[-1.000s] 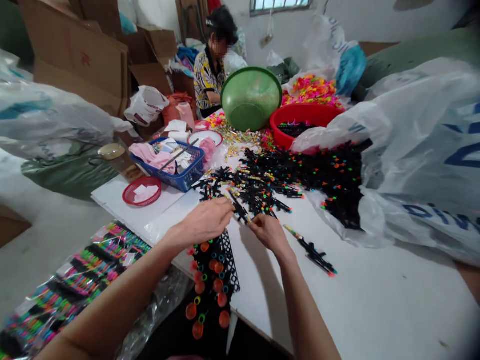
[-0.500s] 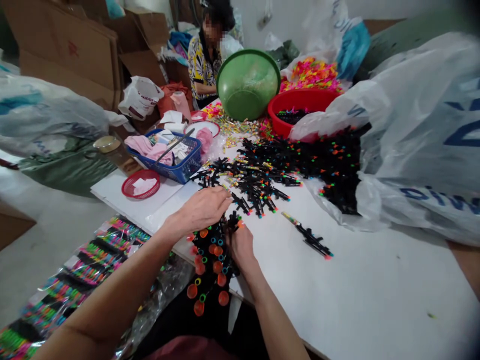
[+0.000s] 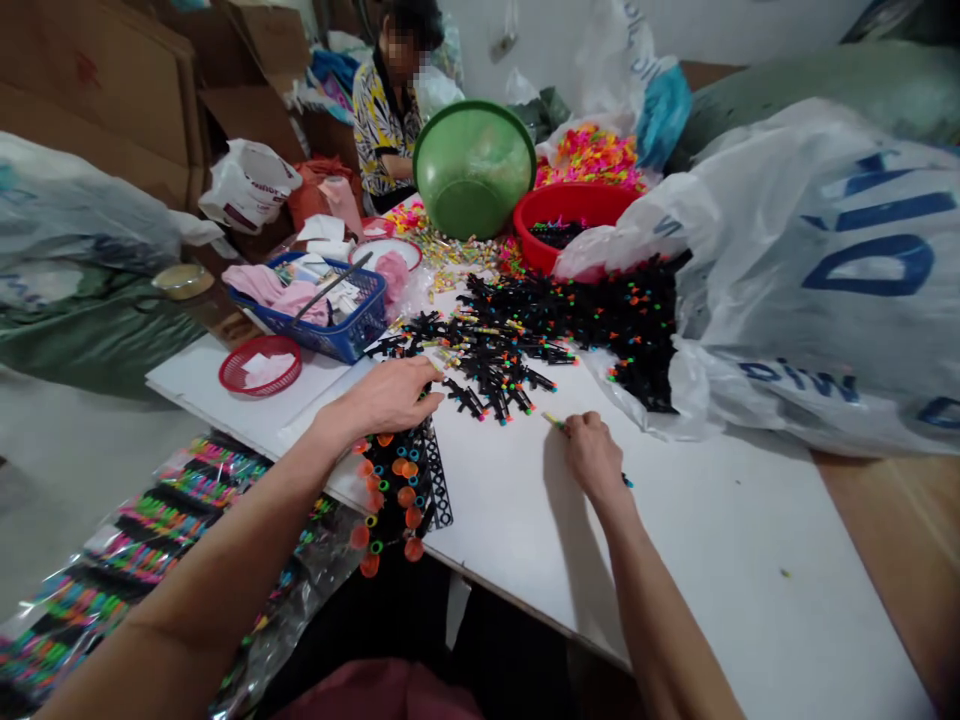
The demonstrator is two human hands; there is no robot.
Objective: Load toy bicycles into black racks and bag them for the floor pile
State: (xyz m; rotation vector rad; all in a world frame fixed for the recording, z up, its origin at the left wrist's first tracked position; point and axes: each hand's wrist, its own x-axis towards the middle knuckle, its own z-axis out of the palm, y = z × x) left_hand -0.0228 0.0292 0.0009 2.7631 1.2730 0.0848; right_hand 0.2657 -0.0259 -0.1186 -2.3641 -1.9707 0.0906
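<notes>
My left hand (image 3: pixel 394 395) lies over the upper end of a bunch of black toy pieces with orange cups (image 3: pixel 406 497) at the table's near edge. Its fingers are stretched out, the thumb apart from them. Beside the bunch is a black lattice strip (image 3: pixel 437 480). Farther right on the white table, my right hand (image 3: pixel 592 455) is closed over a small black toy gun (image 3: pixel 628 481). Only the gun's ends show, one with a yellow stick. Just beyond both hands spreads a loose heap of black toy guns (image 3: pixel 499 360) with coloured tips.
A blue basket (image 3: pixel 352 335) and a red basket (image 3: pixel 281 385) stand at the left. A green basin (image 3: pixel 476 165) leans behind the heap, near a red tub (image 3: pixel 574 200). A large plastic bag (image 3: pixel 780 330) occupies the right. A person (image 3: pixel 386 110) sits opposite.
My right hand has left the bunch beside my left hand and moved right, onto the lone toy gun. My left hand stays over the bunch. The view has shifted slightly right.
</notes>
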